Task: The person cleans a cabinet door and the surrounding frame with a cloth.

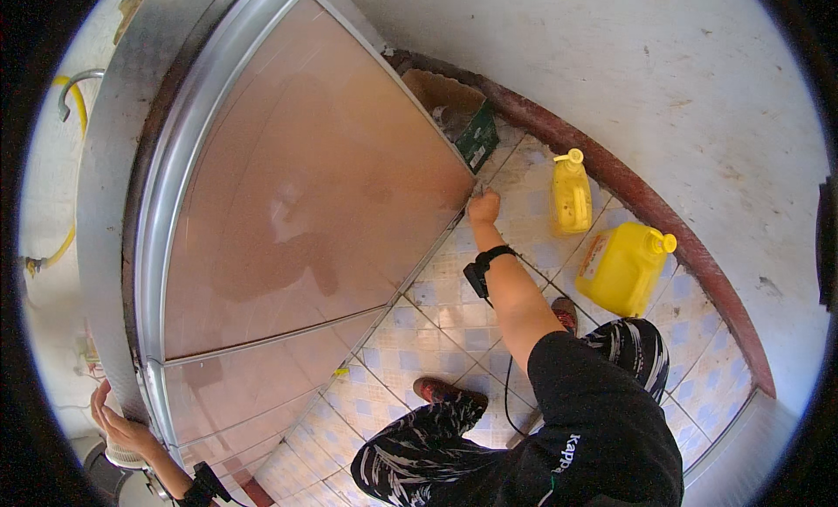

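My left hand [118, 423] rests at the near end of the metal-edged counter [108, 212], fingers apart and holding nothing. My right hand [484, 206] is curled at the floor-side corner of a large pinkish cabinet panel [314, 160] with a metal frame. Whether its fingers grip the frame or something small there cannot be told. A black strap with a small device is on each wrist. Right of my right hand, a yellow plastic jug with a pump-like cap [572, 193] and a larger yellow plastic jug [619, 268] stand on the floor.
An opened cardboard box [476, 137] sits behind the panel's corner, by the wall [622, 68] with its dark red skirting [589, 157]. A yellow hose [80, 104] and a metal faucet [69, 91] are beyond the counter. A round metal vessel [134, 481] is near my left wrist.
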The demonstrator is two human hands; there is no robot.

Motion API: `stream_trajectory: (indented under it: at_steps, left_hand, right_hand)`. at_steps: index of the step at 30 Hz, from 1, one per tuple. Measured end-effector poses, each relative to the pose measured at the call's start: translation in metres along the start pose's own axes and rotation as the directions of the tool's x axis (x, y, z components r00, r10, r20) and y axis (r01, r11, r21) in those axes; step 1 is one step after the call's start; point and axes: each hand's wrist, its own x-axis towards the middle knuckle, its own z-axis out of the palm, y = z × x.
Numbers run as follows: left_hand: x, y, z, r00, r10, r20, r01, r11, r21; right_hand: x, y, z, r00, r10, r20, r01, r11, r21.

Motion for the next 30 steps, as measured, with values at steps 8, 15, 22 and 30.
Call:
stream_trajectory:
  at_steps: [8, 15, 22, 30]
  left_hand:
    - [0.002, 0.023, 0.003, 1.000, -0.008, -0.009, 0.009, 1.000, 0.027]
    - [-0.002, -0.002, 0.019, 0.994, 0.034, -0.107, -0.027, 0.998, 0.064]
    - [0.002, 0.019, 0.013, 0.996, -0.005, -0.088, 0.008, 1.000, 0.029]
    - [0.000, 0.022, 0.008, 0.996, 0.005, -0.085, -0.004, 1.000, 0.016]
  right_hand:
    - [-0.045, -0.070, -0.019, 0.992, 0.084, -0.099, -0.050, 0.950, 0.307]
    - [-0.126, -0.167, -0.066, 0.901, -0.361, -0.242, 0.426, 0.842, 0.332]
    - [-0.092, -0.108, -0.041, 0.888, -0.373, -0.270, 0.442, 0.854, 0.275]
    - [-0.072, -0.065, -0.022, 0.885, -0.373, -0.280, 0.450, 0.841, 0.300]
